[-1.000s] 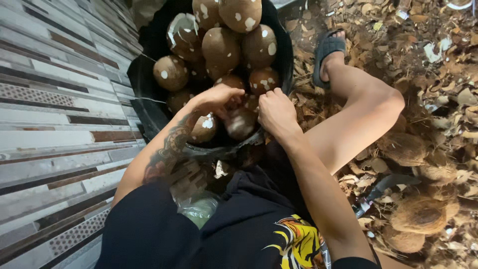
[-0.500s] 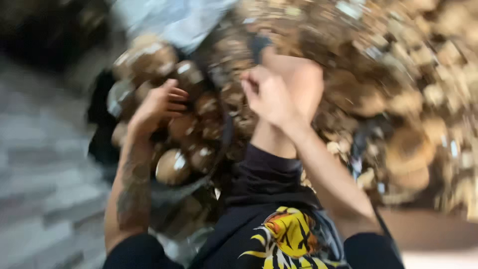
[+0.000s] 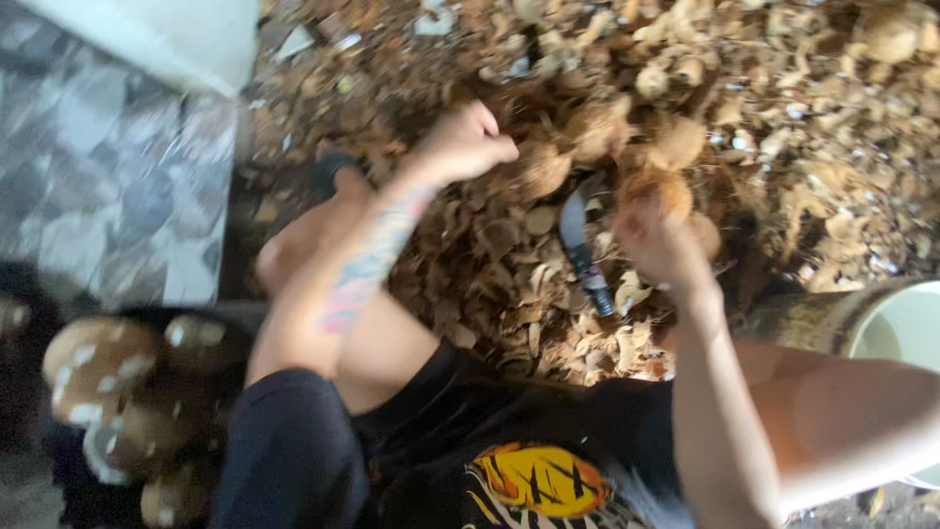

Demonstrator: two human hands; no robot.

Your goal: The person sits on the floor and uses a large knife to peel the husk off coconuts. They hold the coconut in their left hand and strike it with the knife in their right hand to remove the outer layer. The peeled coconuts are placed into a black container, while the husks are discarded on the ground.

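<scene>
Coconut (image 3: 658, 192) sits at top of our right hand (image 3: 654, 243), above husk heap (image 3: 783, 127); grip blurred, cannot tell how firm. Left hand (image 3: 468, 145) curled narrow, empty, reaching over husks. Knife (image 3: 580, 247) lies between hands. We judge: picking-up step; next needs steady hold on nut.

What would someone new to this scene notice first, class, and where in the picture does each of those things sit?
First, the wide heap of brown coconut husk scraps that fills the top and right of the view. Over it reach the person's two bare hands: the left hand loosely curled near the middle top, the right hand beside a husked coconut. A dark curved knife lies on the husks between the hands, and peeled brown coconuts sit piled at lower left.
</scene>
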